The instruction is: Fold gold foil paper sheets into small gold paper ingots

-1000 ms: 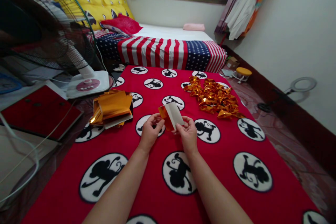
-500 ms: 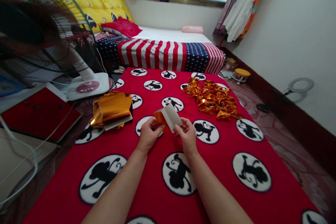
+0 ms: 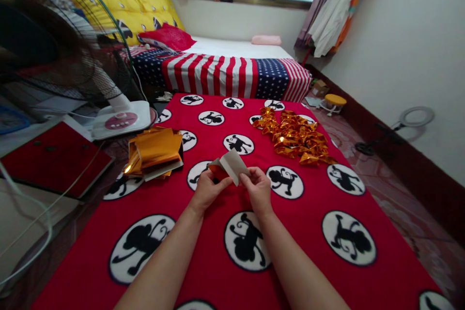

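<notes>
Paper [image 3: 234, 166], gold and gray, is held over the red cloth [image 3: 290, 223]. The left hand [image 3: 209, 188] pinches the gold side between thumb and fingers. The right hand [image 3: 258, 187] pinches the gray side. Gold sheets [image 3: 160, 149] lie piled at left, folded gold shapes [image 3: 298, 136] at right.

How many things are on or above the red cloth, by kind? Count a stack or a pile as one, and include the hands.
Hands: 2, left hand and right hand
Held sheet, grey and orange: 1
Stack of shiny orange sheets: 1
Pile of folded orange pieces: 1 (pieces overlap too much to count singly)
Total: 5
</notes>
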`<action>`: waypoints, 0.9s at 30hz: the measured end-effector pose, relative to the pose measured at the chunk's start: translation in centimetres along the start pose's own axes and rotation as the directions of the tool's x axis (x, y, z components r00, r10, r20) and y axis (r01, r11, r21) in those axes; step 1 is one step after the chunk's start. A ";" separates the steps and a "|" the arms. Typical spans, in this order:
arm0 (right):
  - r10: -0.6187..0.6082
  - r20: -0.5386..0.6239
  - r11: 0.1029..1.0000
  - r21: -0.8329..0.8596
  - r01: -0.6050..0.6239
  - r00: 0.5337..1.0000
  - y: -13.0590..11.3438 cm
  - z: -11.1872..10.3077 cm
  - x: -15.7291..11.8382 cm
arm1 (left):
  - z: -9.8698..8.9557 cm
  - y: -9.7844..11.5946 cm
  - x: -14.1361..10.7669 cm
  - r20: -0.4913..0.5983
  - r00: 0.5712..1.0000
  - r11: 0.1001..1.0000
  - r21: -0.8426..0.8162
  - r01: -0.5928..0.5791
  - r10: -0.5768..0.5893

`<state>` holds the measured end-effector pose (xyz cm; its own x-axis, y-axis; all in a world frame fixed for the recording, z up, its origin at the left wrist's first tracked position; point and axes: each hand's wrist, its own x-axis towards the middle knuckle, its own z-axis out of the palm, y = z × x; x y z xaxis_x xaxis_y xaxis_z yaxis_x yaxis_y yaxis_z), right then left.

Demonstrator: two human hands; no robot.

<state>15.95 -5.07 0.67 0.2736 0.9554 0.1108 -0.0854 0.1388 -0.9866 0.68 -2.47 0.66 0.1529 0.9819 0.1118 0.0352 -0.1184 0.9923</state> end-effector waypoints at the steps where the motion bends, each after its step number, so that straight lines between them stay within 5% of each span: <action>1: -0.021 -0.032 0.999 -0.030 0.020 0.999 0.1 0.0 0.0 | 0.0 -0.1 0.0 0.002 1.000 1.000 -0.006 0.006 -0.006; 9: -0.146 -0.127 0.969 -0.217 0.116 0.981 0.5 -0.3 0.1 | 0.1 -0.2 0.1 0.009 0.998 0.996 -0.062 0.063 -0.062; 15: -0.124 -0.011 0.975 -0.184 0.120 0.992 0.5 0.0 -0.2 | 0.1 -1.2 0.3 0.049 0.999 0.999 -0.047 0.016 -0.014; 20: -0.116 0.163 0.962 -0.228 0.152 0.980 0.7 -0.2 -0.2 | 0.3 -1.1 0.4 -0.065 0.998 0.999 -0.047 0.021 -0.024; 27: -0.034 0.201 0.979 -0.188 0.072 0.979 0.9 0.0 -0.1 | 0.1 -0.4 0.2 -0.136 0.990 0.999 -0.031 0.044 -0.048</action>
<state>15.82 -5.03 -0.23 0.0784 0.9830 0.1658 0.1167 0.1562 -0.9808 0.77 -2.23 0.26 0.0153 0.9974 0.0699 0.0112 -0.0701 0.9975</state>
